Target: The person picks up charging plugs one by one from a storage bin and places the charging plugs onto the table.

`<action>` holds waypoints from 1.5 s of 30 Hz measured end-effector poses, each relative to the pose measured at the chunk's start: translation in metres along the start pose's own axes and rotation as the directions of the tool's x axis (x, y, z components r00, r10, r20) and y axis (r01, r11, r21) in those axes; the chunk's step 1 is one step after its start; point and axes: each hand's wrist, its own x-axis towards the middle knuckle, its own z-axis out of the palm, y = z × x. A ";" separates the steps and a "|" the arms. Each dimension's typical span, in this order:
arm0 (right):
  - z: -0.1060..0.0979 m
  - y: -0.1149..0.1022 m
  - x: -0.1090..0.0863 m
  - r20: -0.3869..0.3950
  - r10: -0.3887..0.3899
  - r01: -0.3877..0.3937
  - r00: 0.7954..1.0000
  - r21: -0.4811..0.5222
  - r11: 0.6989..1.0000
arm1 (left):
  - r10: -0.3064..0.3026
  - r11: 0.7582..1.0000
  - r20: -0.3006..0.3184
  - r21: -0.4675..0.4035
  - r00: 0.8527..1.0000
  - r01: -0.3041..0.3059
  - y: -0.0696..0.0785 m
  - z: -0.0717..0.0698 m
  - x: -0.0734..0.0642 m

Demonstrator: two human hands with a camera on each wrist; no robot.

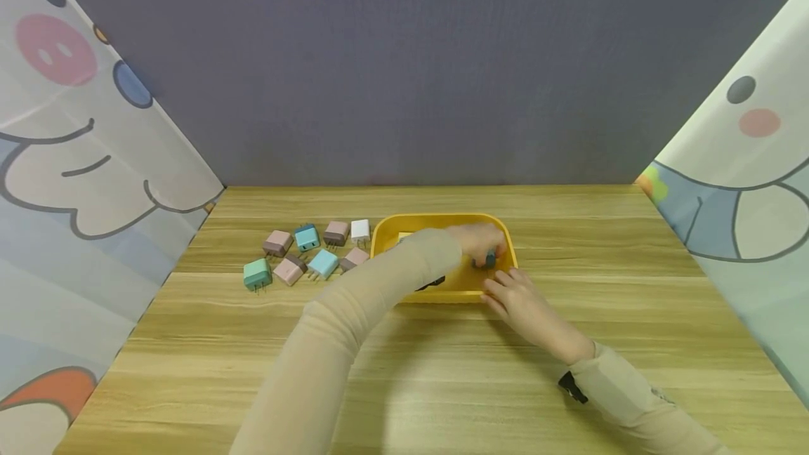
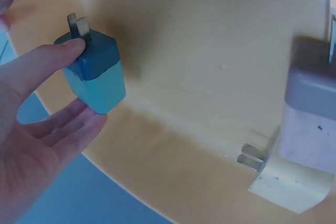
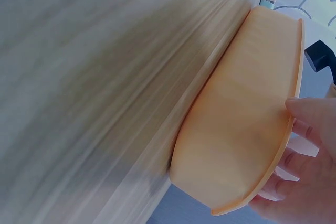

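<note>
My left hand (image 1: 482, 239) reaches into the right part of a yellow plastic bin (image 1: 455, 297). Between thumb and fingers it pinches a two-tone charger plug (image 2: 97, 72), dark blue on top and turquoise below, its two metal prongs upward in the left wrist view. A purple-and-pale charger plug (image 2: 315, 103) and a white charger plug (image 2: 289, 182) lie in the bin, apart from that hand. At the bin's near right corner, my right hand (image 1: 524, 304) grips the rim; its thumb rests on the outer wall in the right wrist view. My left sleeve hides part of the bin.
Left of the bin, several charger plugs lie on the wooden table (image 1: 189, 343), among them a green one (image 1: 257, 273), a blue one (image 1: 307, 236) and a white one (image 1: 360, 230). A grey panel (image 1: 404, 76) stands behind the table.
</note>
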 end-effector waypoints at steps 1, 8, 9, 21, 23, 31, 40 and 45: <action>0.000 0.000 0.000 0.002 0.001 -0.001 1.000 0.000 1.000 | -0.007 1.000 0.005 0.001 1.000 0.007 0.000 -0.001 -0.001; 0.000 0.001 -0.001 0.007 0.007 -0.007 1.000 -0.002 1.000 | -0.030 0.999 0.017 -0.016 0.999 0.031 0.000 -0.007 -0.009; 0.000 0.000 -0.001 0.006 0.009 -0.009 1.000 -0.003 1.000 | -0.026 1.000 0.016 -0.016 1.000 0.026 0.000 -0.008 -0.010; -0.001 0.001 -0.002 0.014 0.013 -0.013 1.000 -0.005 1.000 | 0.007 0.998 0.023 0.067 1.000 -0.009 0.002 -0.021 -0.032; -0.001 0.001 -0.002 0.010 0.009 -0.009 1.000 -0.005 1.000 | 0.018 0.995 0.018 0.094 1.000 -0.020 0.002 -0.023 -0.036; 0.000 0.002 -0.002 0.002 -0.002 0.002 1.000 0.010 1.000 | 0.023 0.996 -0.005 0.090 1.000 -0.023 -0.002 -0.029 -0.053; 0.001 0.002 -0.001 -0.016 -0.023 0.023 1.000 0.010 1.000 | 0.050 0.995 -0.024 0.088 0.998 -0.047 -0.009 -0.028 -0.073; 0.002 0.002 -0.001 -0.020 -0.017 0.018 1.000 0.018 1.000 | 0.071 0.996 -0.054 0.061 0.996 -0.068 -0.009 -0.028 -0.090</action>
